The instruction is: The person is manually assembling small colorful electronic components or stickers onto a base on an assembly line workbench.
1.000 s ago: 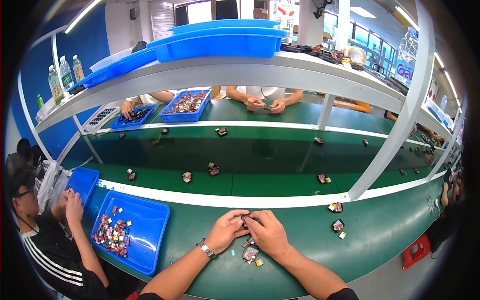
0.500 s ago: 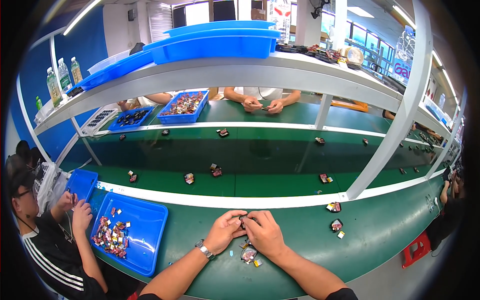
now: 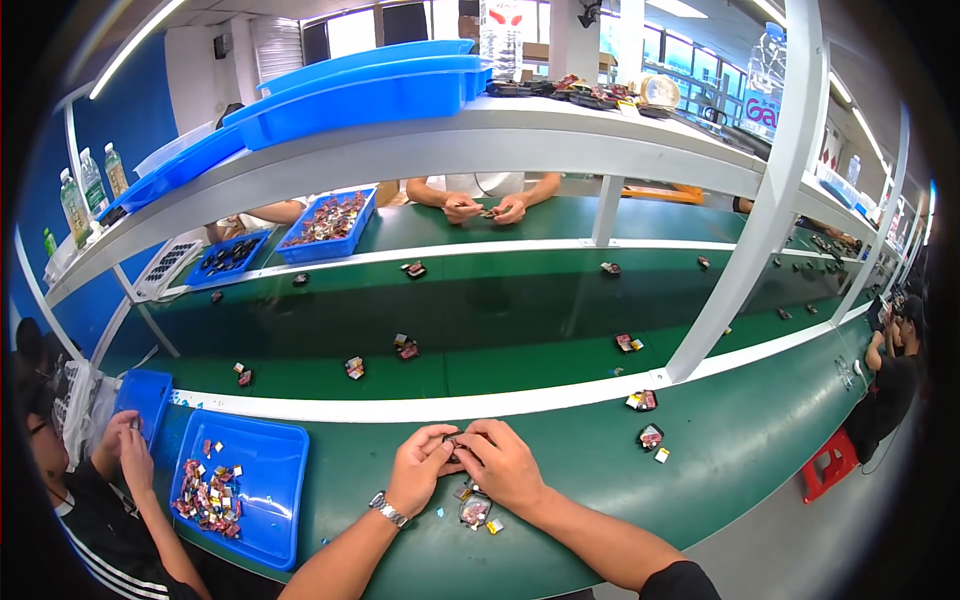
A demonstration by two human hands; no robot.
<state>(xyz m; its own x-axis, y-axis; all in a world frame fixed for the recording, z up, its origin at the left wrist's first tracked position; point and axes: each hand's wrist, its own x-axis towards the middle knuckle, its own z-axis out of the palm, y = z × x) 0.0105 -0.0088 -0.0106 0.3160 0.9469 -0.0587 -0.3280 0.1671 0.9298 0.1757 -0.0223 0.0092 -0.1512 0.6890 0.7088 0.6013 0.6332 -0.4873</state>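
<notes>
Both hands meet over the green bench, pinching a small dark casing (image 3: 455,447) between their fingertips. My left hand (image 3: 418,468), with a metal watch at the wrist, grips it from one side. My right hand (image 3: 505,466) closes on it from the other, and the fingers cover most of the casing. Just below the right hand lies a black-rimmed electronic assembly (image 3: 475,511) with a yellow-and-white piece (image 3: 495,526) beside it. Further right rest two similar assemblies, one at the bench's back edge (image 3: 642,400) and one nearer (image 3: 651,436).
A blue tray (image 3: 290,480) of small red-and-white parts stands at the left, beside a co-worker's hands (image 3: 128,450). Beyond a white rail (image 3: 420,410), a green conveyor belt (image 3: 500,370) carries scattered assemblies. A white shelf post (image 3: 735,230) rises at the right, and blue trays (image 3: 360,95) sit overhead.
The view has turned a little to the right, so the scene sits further left. My hands still hold the dark casing together, with only slight finger movement.
</notes>
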